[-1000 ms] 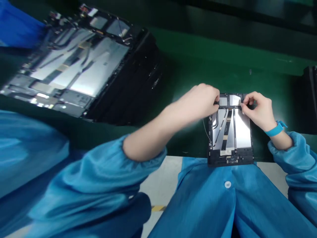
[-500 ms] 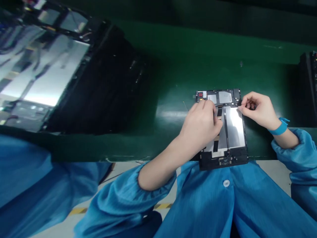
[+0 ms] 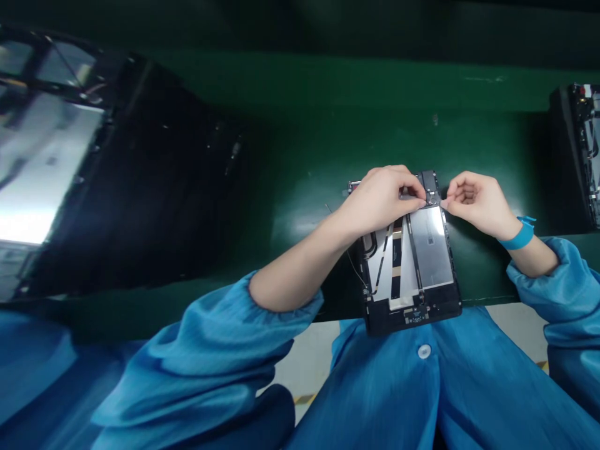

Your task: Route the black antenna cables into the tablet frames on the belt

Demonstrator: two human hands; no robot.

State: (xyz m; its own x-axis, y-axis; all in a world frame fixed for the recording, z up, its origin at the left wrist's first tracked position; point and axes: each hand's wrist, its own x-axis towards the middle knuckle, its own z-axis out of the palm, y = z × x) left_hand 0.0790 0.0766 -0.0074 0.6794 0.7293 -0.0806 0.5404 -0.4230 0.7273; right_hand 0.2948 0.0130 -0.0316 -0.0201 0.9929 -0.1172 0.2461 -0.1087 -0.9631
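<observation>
An open tablet (image 3: 431, 247) lies on the green bench, with a black frame, silver panels and dark ribbon strips. My left hand (image 3: 379, 200) covers its upper left corner, fingertips on a thin pale strip (image 3: 415, 197) along the top. My right hand (image 3: 475, 203) sits just right of the top edge, with thumb and fingers pinched together against it. Whatever lies between those fingertips is too small to tell. A thin wire (image 3: 356, 269) runs along the tablet's left side. A blue wristband (image 3: 518, 237) circles my right wrist.
A larger open tablet (image 3: 47, 169) with a wide black border lies at the left, and another device (image 3: 584, 150) stands at the right edge. The green bench (image 3: 300, 144) ends near my blue smock (image 3: 389, 387). Pale floor with yellow-and-black tape shows below.
My left hand has moved up from the tablet's middle to its top edge. The tablet now looks more tilted, and the view has swung, shifting the large left tablet further out of frame.
</observation>
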